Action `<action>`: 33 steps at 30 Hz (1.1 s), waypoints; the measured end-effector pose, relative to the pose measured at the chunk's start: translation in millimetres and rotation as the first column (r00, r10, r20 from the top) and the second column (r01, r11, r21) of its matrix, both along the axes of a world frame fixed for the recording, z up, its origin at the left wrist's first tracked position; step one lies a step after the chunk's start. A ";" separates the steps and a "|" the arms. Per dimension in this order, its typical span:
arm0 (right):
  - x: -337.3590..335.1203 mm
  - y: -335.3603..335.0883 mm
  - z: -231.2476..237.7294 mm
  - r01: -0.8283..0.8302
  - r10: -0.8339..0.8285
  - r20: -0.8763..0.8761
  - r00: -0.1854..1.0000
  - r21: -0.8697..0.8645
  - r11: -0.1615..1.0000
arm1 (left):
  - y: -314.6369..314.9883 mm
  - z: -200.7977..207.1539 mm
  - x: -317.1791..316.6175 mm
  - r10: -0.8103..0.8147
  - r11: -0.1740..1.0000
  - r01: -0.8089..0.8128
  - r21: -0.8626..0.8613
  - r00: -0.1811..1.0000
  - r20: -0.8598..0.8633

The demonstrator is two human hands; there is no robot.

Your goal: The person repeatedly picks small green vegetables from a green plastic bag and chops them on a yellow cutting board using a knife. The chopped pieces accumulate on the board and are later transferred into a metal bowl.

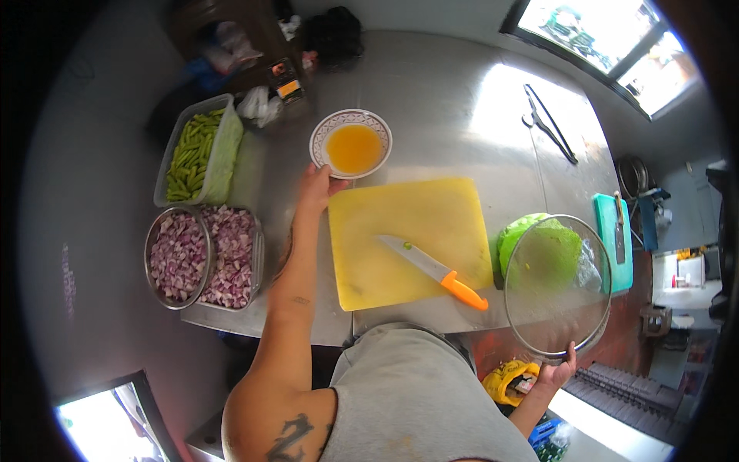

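My left hand (319,187) grips the near rim of a patterned bowl (377,127), thumb and fingers closed on its edge. Yellow-orange liquid (354,149) lies in the bowl, which is beyond the upper left corner of a yellow cutting board (404,212). Across the board rests a knife (443,276) with an orange handle, a small green scrap on its blade. Low on the right, my right hand (556,371) holds the metal rim of a round mesh sieve (550,331). Through the mesh shows a light green bundle (531,235), whose kind I cannot make out.
Left of my arm stand a tub of green pods (231,146), a clear tub of chopped red onion (258,262) and a round bowl (154,281) of the same. Black tongs (550,123) lie at the far right. A teal board (604,208) bears another knife (619,231).
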State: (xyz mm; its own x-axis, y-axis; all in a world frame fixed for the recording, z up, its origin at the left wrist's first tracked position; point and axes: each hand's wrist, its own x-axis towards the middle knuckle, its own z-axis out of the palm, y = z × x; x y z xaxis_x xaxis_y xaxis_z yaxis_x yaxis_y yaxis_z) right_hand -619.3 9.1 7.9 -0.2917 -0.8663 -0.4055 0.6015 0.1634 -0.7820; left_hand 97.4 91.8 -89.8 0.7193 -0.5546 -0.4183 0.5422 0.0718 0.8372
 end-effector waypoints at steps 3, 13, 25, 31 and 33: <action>-8.0 -10.3 -9.5 -0.084 0.085 0.056 0.995 -0.010 0.996 | 18.6 -8.3 -4.5 0.083 0.993 -0.085 -0.082 0.996 -0.032; 23.7 -41.7 -11.1 -0.371 0.391 0.116 0.913 -0.159 0.915 | 80.3 -25.9 -3.6 0.434 0.891 -0.438 -0.122 0.899 -0.056; 101.9 -45.6 9.6 -0.229 0.229 0.071 0.971 0.000 0.973 | 90.8 -43.8 7.2 0.654 0.717 -0.675 -0.171 0.737 -0.168; 97.2 -46.7 -20.2 -0.383 0.407 0.190 0.894 -0.148 0.912 | 102.0 -41.6 11.0 0.585 0.782 -0.605 -0.149 0.795 -0.161; 101.1 -48.6 -30.1 -0.367 0.378 0.098 0.920 -0.112 0.923 | 103.9 -41.4 11.1 0.570 0.787 -0.594 -0.167 0.803 -0.175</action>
State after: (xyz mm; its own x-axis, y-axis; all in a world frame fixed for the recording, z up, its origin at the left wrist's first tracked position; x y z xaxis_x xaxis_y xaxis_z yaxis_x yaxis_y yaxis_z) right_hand -518.2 -39.5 -22.2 0.1038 -0.9374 -0.3324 0.5978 0.3259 -0.7324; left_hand 108.5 195.8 -131.1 0.8897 -0.1261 -0.4389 0.4281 0.5649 0.7054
